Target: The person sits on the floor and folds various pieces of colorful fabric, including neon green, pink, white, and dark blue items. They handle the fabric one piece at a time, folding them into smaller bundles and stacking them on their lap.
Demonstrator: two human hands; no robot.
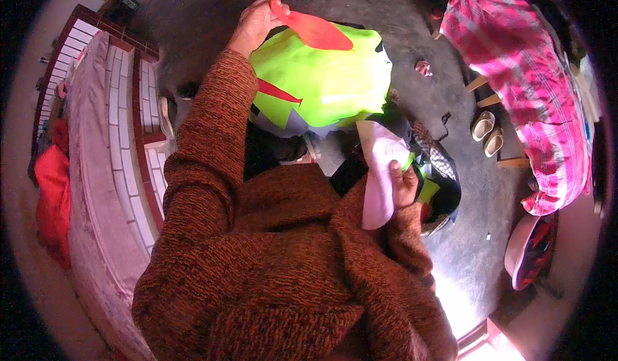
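My left hand (256, 25) is pinched narrow on 1 end of a red piece (320, 32), at the far left corner of the bright yellow-green cloth (331, 81). The red piece's free end lies over that cloth. My right hand (404, 184) is closed on the edge of a pale piece (378, 180), nearer my body on the right; the underside of that grip is hidden, so I can't tell how firm it is.

A 2nd red strip (280, 91) lies at the cloth's left edge, partly behind my sleeve (209, 129). Grey material (293, 121) shows under the near edge. Beside my right hand: a dark bundle (447, 200) with green bits in it.

Risks, my judgement: the red piece is held by 1 end only, so a loose pinch could let it slide off the cloth. If my sleeve catches the 2nd strip, it could get dragged out of place. The yellow-green cloth looks loose and thin; a tug could wrinkle or shift it. The pale piece hangs long and could crease or slip if my fingers relax. Anything dropped could land on the bare floor (425, 106), near the crumpled scrap (423, 68).
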